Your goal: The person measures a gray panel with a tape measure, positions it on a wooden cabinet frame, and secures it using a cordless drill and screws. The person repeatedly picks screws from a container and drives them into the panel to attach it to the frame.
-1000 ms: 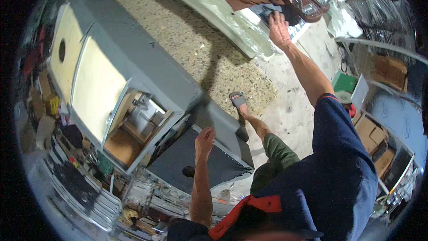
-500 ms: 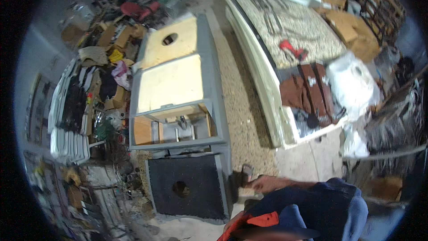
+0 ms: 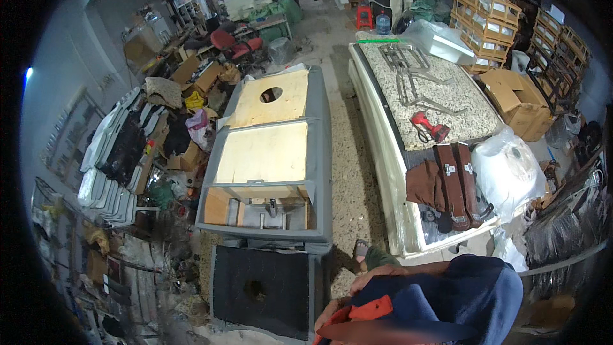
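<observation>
- Taken from the middle of the view, the right hand (image 3: 359, 283) lay low at 5 o'clock, close in front of the body; its fingers were too unclear to tell whether they were spread or pressed together.
- At 6 o'clock the left hand (image 3: 326, 314) showed only in part beside the red collar (image 3: 371, 309); its grip could not be told either.
- Nearest to both was the black panel (image 3: 274, 265) at 7 o'clock, with a dark round opening, just beyond the left hand.
- The grey upholstered frame (image 3: 320, 153) stretched from 7 to 11 o'clock, its open compartment at the near end and two pale boards on top, the farther one with a round hole.
- A sandalled foot (image 3: 362, 250) stood between that frame and the wrapped slab (image 3: 389, 198) at 4 o'clock.
- On the slab lay brown padded pieces (image 3: 449, 185) and a white plastic-wrapped bundle (image 3: 507, 172) near 3 o'clock, a red power tool (image 3: 431, 128) between 2 and 3, and metal brackets (image 3: 408, 92) at 2.
</observation>
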`<action>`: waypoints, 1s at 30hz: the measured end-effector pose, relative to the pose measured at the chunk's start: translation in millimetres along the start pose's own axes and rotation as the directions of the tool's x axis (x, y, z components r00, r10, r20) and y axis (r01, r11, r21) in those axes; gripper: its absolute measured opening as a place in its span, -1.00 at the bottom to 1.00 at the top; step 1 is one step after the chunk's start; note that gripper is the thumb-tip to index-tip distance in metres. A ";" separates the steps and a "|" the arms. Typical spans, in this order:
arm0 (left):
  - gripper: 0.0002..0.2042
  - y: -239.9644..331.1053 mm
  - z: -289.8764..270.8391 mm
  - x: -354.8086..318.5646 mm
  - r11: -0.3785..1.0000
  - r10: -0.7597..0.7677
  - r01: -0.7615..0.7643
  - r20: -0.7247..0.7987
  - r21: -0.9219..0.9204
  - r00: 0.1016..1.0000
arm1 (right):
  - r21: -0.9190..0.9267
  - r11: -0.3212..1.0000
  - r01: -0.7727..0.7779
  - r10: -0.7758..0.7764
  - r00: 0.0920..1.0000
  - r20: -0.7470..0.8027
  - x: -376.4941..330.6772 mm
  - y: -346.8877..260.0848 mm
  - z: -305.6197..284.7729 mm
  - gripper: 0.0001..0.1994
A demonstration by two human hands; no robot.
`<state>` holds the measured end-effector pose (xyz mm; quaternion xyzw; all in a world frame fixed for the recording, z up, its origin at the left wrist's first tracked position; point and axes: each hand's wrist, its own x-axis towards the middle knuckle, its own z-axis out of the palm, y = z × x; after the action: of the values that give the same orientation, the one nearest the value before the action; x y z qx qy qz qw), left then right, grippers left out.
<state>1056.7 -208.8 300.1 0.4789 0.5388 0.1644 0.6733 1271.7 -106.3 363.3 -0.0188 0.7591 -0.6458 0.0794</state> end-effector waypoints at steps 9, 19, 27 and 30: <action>-0.81 119.8 -72.6 58.9 0.999 0.031 -0.030 -0.027 0.031 0.999 | 0.178 0.975 -0.132 0.174 0.954 -0.244 -73.3 -0.7 -147.8 -0.70; -0.84 113.7 -178.5 79.1 0.917 -0.260 0.248 -0.002 0.313 0.966 | 0.364 0.847 -0.388 0.505 0.802 -0.320 -137.6 3.4 -181.3 -0.68; -0.83 170.9 -245.0 157.6 0.793 -0.160 0.071 0.094 0.606 0.983 | 0.491 0.846 -0.208 0.452 0.767 -0.455 -167.4 13.1 -233.5 -0.72; -0.81 245.2 -295.9 204.2 0.713 0.177 -0.068 -0.085 0.698 0.980 | 0.467 0.812 -0.349 0.575 0.612 -0.543 -161.7 2.6 -295.5 -0.71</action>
<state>942.2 199.6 397.3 0.7169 0.5757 0.0304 0.3920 1388.6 204.2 421.5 0.4236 0.6007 -0.6775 -0.0272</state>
